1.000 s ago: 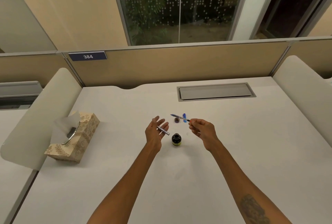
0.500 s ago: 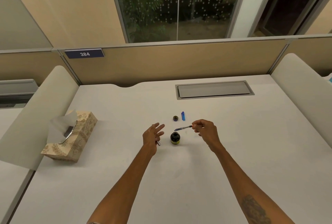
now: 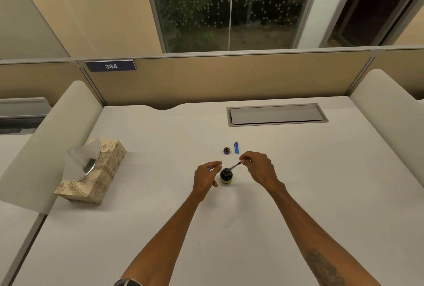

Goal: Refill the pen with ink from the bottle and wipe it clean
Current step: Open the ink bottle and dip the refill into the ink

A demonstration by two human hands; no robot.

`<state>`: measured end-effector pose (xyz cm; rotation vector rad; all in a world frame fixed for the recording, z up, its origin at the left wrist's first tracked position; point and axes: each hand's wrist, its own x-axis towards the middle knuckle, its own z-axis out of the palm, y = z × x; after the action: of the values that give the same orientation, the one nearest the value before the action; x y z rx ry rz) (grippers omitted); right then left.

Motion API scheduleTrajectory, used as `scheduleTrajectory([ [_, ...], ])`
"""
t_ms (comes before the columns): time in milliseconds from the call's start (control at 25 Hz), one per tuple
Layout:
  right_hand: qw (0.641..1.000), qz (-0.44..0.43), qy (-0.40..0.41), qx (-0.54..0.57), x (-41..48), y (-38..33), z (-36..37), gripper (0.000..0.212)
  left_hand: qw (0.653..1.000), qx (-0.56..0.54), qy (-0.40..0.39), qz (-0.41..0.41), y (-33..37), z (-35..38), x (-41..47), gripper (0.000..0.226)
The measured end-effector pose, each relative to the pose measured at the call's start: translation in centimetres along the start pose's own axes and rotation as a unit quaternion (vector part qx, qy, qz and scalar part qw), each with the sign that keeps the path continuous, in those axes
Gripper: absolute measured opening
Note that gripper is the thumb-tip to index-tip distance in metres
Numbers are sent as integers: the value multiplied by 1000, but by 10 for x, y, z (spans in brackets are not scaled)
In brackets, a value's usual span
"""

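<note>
A small dark ink bottle point(image 3: 226, 177) with a yellow-green label stands open in the middle of the white desk point(image 3: 298, 194). My right hand point(image 3: 259, 168) pinches the upper end of the thin pen section point(image 3: 234, 166), which slants down to the left with its tip in the bottle's mouth. Just left of the bottle, my left hand point(image 3: 205, 178) is curled around the silver pen barrel, which is almost wholly hidden. The bottle's round cap point(image 3: 227, 150) and a blue pen cap point(image 3: 236, 148) lie side by side behind the bottle.
A patterned tissue box point(image 3: 98, 171) with a tissue sticking up sits at the left of the desk. A grey cable hatch point(image 3: 276, 114) is set into the desk at the back. Padded dividers flank both sides, and a partition panel closes the back.
My right hand lowered the pen section from level above the desk until its tip entered the bottle. My left hand turned palm-down and moved in beside the bottle.
</note>
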<state>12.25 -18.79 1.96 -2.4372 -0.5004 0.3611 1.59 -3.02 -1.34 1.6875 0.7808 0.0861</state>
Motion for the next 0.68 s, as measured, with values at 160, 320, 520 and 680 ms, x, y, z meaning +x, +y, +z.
scheduleTrajectory([
  [160,997,-31,-17,-70,1,-8,5,19,998,48,-36,32,-3,5,-2,39],
  [320,992,-46,-31,-118,3,-16,11,21,996,70,-26,38,-6,12,-3,44],
  [520,986,-61,-37,-151,7,-17,14,22,997,52,-7,50,-9,22,-4,40],
  [680,984,-66,-48,-155,10,-17,13,25,997,56,12,48,-9,24,-3,31],
])
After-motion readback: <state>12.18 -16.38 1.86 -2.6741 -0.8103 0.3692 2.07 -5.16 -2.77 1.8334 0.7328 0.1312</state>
